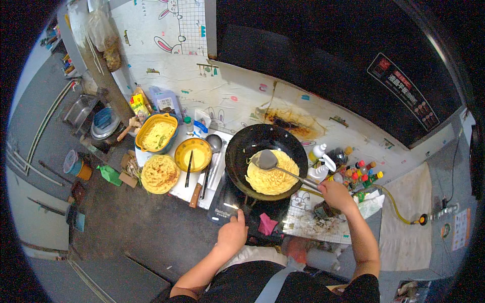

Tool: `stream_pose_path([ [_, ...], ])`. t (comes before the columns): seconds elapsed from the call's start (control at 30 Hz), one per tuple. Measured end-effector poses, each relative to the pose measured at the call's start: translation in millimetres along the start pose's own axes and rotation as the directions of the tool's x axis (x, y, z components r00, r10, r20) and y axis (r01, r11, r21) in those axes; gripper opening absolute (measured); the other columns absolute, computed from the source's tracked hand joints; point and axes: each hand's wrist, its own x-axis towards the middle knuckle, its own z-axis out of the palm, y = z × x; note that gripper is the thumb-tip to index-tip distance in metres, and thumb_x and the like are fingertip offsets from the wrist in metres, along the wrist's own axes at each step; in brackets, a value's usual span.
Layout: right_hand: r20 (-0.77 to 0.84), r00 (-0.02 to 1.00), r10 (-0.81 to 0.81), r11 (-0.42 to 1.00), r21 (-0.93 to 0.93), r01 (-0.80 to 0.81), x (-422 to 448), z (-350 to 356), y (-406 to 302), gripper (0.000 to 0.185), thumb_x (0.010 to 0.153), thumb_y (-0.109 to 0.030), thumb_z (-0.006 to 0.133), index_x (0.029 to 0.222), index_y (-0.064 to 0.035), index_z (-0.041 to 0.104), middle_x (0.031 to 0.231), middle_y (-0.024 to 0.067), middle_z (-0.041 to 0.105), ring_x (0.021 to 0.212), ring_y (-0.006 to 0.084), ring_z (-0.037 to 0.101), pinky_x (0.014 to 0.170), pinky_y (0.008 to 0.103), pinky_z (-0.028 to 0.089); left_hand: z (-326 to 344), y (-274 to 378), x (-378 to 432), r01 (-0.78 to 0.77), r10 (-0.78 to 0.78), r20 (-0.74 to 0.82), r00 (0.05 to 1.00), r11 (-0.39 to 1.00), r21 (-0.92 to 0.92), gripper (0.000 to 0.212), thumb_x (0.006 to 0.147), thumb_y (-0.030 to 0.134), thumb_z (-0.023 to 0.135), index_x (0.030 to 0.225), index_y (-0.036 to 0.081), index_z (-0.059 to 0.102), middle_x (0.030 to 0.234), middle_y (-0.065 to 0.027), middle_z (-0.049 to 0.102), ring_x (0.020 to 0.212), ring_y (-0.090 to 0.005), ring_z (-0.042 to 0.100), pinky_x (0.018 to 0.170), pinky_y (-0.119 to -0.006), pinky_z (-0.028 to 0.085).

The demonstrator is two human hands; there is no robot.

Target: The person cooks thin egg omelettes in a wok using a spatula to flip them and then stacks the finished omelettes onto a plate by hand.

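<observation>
My right hand (337, 195) grips the handle of a metal wok spatula (265, 160). The spatula's head rests on a yellow pancake (273, 181) in the black wok (242, 142), over part of its upper left side. The wok sits on a gas stove (227, 204) with a dark glass top. My left hand (232, 233) is at the stove's front edge, index finger extended and nothing visible in it; its palm side is hidden. Close by, right of that hand, lies a crumpled pink cloth (267, 224).
Left of the wok are a yellow bowl of batter (193, 154) with chopsticks, a ladle (214, 143), a wooden-handled knife (196, 195), browned flatbread (160, 173) and a basket (157, 132) of pale shreds. Spray bottles (322, 168), several seasoning bottles (360, 174) and a yellow hose (396, 204) are at right.
</observation>
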Motion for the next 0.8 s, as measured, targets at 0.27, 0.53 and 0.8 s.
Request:
stream_pose_path([
  [0.27,0.093,0.986,0.136,0.987,-0.103,-0.126,2,13,-28,0.043,0.091,-0.036,0.048,0.082,0.003,0.064,0.08,0.0238,0.064,0.075,0.0409,0.063,0.068,0.0504,0.051,1,-1,0,-0.006,0.005,-0.029,1.0,1.0,-0.013,0.063,0.085,0.024,0.056,0.133,-0.007,0.031,0.097,-0.0287,0.058,0.074,-0.0408,0.063,0.062,-0.046,0.053],
  [0.53,0.102,0.984,0.143,0.987,-0.086,-0.135,6,10,-30,0.037,0.091,-0.031,0.048,0.085,0.001,0.064,0.081,0.0242,0.064,0.077,0.0416,0.062,0.069,0.0515,0.048,4,-2,-1,-0.016,0.015,-0.062,0.998,1.0,-0.013,0.061,0.085,0.024,0.057,0.131,-0.007,0.032,0.091,-0.0273,0.059,0.07,-0.04,0.063,0.06,-0.046,0.053],
  [0.8,0.119,0.984,0.13,0.99,-0.064,-0.123,11,4,-27,0.035,0.09,-0.03,0.049,0.087,0.0019,0.063,0.083,0.0245,0.064,0.079,0.0412,0.062,0.073,0.0512,0.048,5,-2,0,-0.014,0.013,-0.062,0.998,1.0,-0.008,0.063,0.085,0.024,0.057,0.133,-0.007,0.031,0.091,-0.027,0.059,0.071,-0.0398,0.063,0.061,-0.045,0.053],
])
